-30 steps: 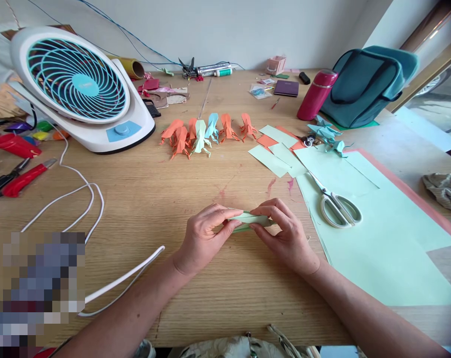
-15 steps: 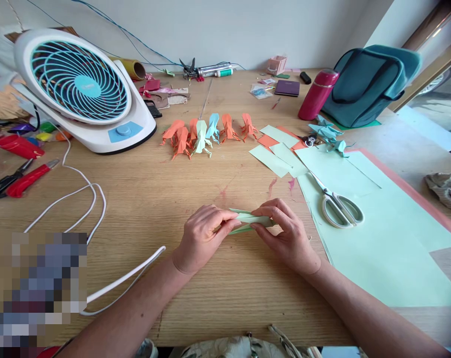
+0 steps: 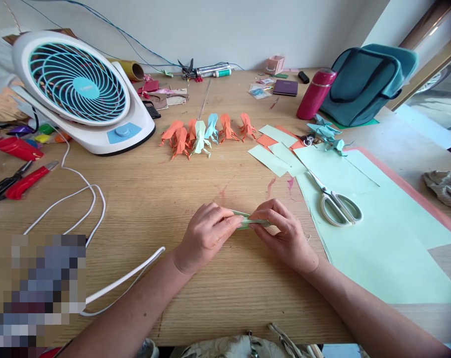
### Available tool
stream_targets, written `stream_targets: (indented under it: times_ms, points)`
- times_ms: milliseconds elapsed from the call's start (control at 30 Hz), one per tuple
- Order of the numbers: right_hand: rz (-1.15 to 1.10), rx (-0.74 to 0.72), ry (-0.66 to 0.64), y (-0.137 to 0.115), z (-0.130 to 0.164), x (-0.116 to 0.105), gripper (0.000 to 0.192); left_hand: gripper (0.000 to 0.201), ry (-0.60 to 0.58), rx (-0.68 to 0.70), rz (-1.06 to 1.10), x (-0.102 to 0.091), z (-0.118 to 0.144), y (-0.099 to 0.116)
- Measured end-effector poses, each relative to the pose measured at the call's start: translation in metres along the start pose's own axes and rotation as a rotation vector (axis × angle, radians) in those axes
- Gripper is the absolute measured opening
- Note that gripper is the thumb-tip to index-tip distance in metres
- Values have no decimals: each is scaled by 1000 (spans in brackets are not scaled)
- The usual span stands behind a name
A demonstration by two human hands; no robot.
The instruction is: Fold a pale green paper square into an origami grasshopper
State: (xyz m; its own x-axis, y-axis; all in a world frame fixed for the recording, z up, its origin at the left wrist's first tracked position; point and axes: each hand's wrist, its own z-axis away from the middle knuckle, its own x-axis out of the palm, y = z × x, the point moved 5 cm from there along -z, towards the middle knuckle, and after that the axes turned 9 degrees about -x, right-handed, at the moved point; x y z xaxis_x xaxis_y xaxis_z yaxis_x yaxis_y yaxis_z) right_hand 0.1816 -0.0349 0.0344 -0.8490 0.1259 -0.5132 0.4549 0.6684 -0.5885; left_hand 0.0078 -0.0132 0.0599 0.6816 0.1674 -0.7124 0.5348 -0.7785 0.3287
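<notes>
**Both hands pinch a folded green paper at mid-bench**

Left hand [image 3: 206, 236] and right hand [image 3: 285, 236] meet at the near middle of the wooden bench [image 3: 154, 199], each closed narrow, with fingertips pinching an end of a small folded strip of pale green paper [image 3: 252, 220]. The strip sits low, just off the wood or touching it; I cannot tell which.

Beyond the hands stands a row of finished origami figures [image 3: 206, 132], orange, blue and green. Scissors [image 3: 337, 204] lie on the big green sheets [image 3: 378, 233] to the right. A white fan [image 3: 79, 89] sits far left, its cable [image 3: 79, 199] looping near the left forearm.

The risk, as I judge it: uneven pressure between the two pinches could skew the crease or tear the thin layers. A sweep of the left arm could also snag that cable.
</notes>
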Motion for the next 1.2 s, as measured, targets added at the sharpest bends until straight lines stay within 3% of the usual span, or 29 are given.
stream_targets:
  times_ms: [400,800,1033,1200]
  points:
    - [47,127,-49,12,-1,-2,17,13,47,65,-90,0,1,-2]
    - [-20,123,-36,10,1,0,12,12,-98,-69,-86,10,1,-9]
    - [-22,49,-7,5,1,0,19,9,-5,2,-106,7,3,-1]
    - [-7,92,8,9,1,-2,22,18,73,49,-166,1,2,4]
